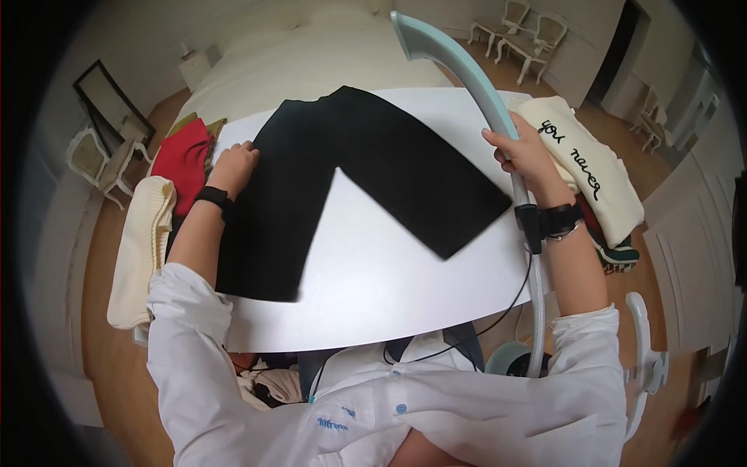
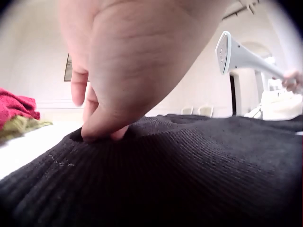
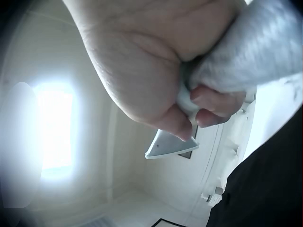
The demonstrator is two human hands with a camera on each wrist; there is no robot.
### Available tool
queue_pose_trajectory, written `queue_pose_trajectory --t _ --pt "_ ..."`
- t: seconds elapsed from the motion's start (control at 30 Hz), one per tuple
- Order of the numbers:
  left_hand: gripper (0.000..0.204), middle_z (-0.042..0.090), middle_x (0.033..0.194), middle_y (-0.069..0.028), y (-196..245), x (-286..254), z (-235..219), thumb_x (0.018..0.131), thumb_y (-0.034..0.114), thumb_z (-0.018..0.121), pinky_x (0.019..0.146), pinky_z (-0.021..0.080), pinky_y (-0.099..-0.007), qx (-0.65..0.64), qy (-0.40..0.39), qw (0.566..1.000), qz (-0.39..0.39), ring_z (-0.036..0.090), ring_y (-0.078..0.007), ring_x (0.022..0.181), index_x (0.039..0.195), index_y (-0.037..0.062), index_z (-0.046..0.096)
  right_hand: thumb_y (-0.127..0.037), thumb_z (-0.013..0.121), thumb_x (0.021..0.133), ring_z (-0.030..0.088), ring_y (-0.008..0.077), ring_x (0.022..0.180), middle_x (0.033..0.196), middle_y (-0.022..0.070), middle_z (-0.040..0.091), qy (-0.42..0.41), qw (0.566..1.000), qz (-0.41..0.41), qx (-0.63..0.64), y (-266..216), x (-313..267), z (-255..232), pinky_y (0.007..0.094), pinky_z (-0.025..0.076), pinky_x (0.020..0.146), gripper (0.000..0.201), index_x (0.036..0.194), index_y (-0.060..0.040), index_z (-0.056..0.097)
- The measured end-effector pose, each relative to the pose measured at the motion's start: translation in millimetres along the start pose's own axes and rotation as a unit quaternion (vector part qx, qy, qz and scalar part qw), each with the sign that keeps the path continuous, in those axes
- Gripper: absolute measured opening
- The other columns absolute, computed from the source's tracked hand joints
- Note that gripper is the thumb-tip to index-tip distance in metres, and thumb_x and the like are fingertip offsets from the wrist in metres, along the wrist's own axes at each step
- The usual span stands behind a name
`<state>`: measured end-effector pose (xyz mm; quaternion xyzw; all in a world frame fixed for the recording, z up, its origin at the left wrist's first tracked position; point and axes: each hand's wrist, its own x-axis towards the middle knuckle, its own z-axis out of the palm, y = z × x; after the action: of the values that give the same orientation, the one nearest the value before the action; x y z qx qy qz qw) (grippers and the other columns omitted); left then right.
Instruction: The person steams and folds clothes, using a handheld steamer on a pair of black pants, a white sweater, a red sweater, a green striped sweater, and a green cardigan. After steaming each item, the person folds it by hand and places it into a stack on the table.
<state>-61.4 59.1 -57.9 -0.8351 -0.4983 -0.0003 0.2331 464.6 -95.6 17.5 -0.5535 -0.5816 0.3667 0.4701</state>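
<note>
Fingers of the right hand (image 1: 531, 152) curl round the handle of a pale blue steamer (image 1: 459, 62), its head raised clear of the cloth; the left hand (image 1: 233, 170) pinches the edge of a black garment (image 1: 299, 144) between thumb and fingers. That garment lies on the white table (image 1: 373, 307), its two legs spread apart, one pointing toward the person and the other out to the right. Its ribbed knit looks soft, limp and fairly light, likely to stretch or ruck if dragged, so hem corners or the thick top edge should be the best places to pinch. The steamer seems rigid and somewhat top-heavy, with the hose (image 1: 537, 303) probably tugging at its base; a full wrap low on the handle should steady it and keep skin from a head that may be hot. Farther out, a red garment (image 1: 183, 159) and a cream knit (image 1: 140, 253) lie to the left, and a cream garment with black lettering (image 1: 591, 171) to the right.
</note>
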Motion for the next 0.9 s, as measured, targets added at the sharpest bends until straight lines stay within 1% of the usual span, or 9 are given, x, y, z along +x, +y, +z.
queue_pose_trajectory --t 0.07,0.17,0.27,0.37,0.4,0.6,0.7,0.8,0.9 --pt "0.015 0.064 0.114 -0.0133 -12.6 10.2 12.6 0.096 0.013 0.06 0.085 0.057 -0.0497 0.089 0.048 0.995 -0.003 0.067 -0.0348 0.103 0.106 0.0061 0.069 -0.023 0.076 0.094 0.049 0.0043 0.063 0.084 -0.004 0.051 0.028 0.999 0.039 0.023 15.4 16.9 -0.4 0.0201 0.038 0.049 0.035 0.12 -0.0072 0.059" --pt "0.048 0.062 0.122 -0.0224 34.2 49.6 -33.5 0.096 0.042 0.071 0.093 0.057 -0.0492 -0.076 -0.021 0.992 -0.096 0.066 -0.0413 0.108 0.117 -0.0005 0.067 -0.022 0.075 0.094 0.05 0.0052 0.063 0.084 -0.0032 0.053 0.036 0.996 0.066 0.043 37.8 23.8 2.3 0.0218 0.039 0.049 0.036 0.122 -0.0059 0.059" --pt "0.082 0.054 0.14 -0.0344 100.7 90.7 -69.4 0.095 0.067 0.061 0.106 0.052 -0.0465 -0.218 -0.115 0.953 -0.176 0.059 -0.047 0.129 0.134 -0.0056 0.061 -0.02 0.075 0.094 0.05 0.0063 0.063 0.084 -0.0017 0.056 0.049 0.994 0.088 0.036 57.4 28.5 -3.0 0.0235 0.04 0.049 0.04 0.127 -0.0028 0.059" --pt "0.108 0.035 0.165 -0.0205 159.0 128.6 -66.8 0.079 0.089 0.06 0.116 0.033 -0.0703 -0.257 -0.168 0.93 -0.204 0.032 -0.0461 0.153 0.157 0.0158 0.047 -0.02 0.075 0.094 0.051 0.0064 0.062 0.083 -0.0009 0.057 0.06 0.994 0.087 0.028 69.7 29.3 -8.3 0.0244 0.041 0.049 0.04 0.127 -0.0021 0.06" --pt "0.113 0.028 0.168 -0.0215 179.3 130.9 -89.6 0.074 0.092 0.061 0.118 0.031 -0.0699 -0.263 -0.192 0.922 -0.212 0.024 -0.046 0.156 0.162 0.0239 0.039 -0.02 0.075 0.094 0.051 0.0067 0.062 0.082 -0.0005 0.057 0.069 0.993 0.09 0.031 71.1 27.5 -9.1 0.0247 0.042 0.049 0.039 0.126 -0.0017 0.061" --pt "0.108 0.018 0.174 -0.0163 230.4 158.9 -98.6 0.081 0.083 0.063 0.118 0.025 -0.0738 -0.247 -0.283 0.884 -0.278 0.014 -0.0469 0.159 0.166 0.0268 0.028 -0.017 0.075 0.094 0.054 0.0077 0.06 0.08 0.0008 0.059 0.104 0.991 0.077 0.03 66.5 24.5 -15.3 0.0246 0.043 0.048 0.041 0.128 0.0002 0.061" --pt "0.091 0.025 0.17 -0.0212 208.4 173.1 -72.8 0.091 0.064 0.064 0.118 0.036 -0.0629 -0.286 -0.235 0.888 -0.272 0.03 -0.049 0.153 0.164 0.0219 0.032 -0.016 0.075 0.093 0.054 0.0079 0.061 0.08 0.0012 0.059 0.11 0.991 0.061 0.039 62.9 21.2 -13.9 0.0242 0.042 0.048 0.043 0.13 0.0007 0.06" --pt "0.093 0.021 0.169 -0.0198 172.8 168.3 -62.9 0.085 0.055 0.076 0.116 0.044 -0.0543 -0.229 -0.176 0.906 -0.31 0.038 -0.0508 0.148 0.161 0.0181 0.037 -0.015 0.076 0.092 0.055 0.008 0.061 0.081 0.0013 0.059 0.11 0.991 0.046 0.055 55.8 20.0 -14.4 0.0242 0.042 0.048 0.046 0.132 0.0007 0.06" --pt "0.088 0.036 0.166 -0.0119 143.6 156.5 -51.9 0.084 0.057 0.078 0.114 0.045 -0.0566 -0.186 -0.177 0.9 -0.353 0.041 -0.0353 0.15 0.158 0.0234 0.043 -0.015 0.076 0.092 0.055 0.008 0.061 0.081 0.0013 0.059 0.111 0.991 0.04 0.062 45.8 14.5 -14.3 0.0244 0.042 0.048 0.047 0.133 0.0006 0.06"
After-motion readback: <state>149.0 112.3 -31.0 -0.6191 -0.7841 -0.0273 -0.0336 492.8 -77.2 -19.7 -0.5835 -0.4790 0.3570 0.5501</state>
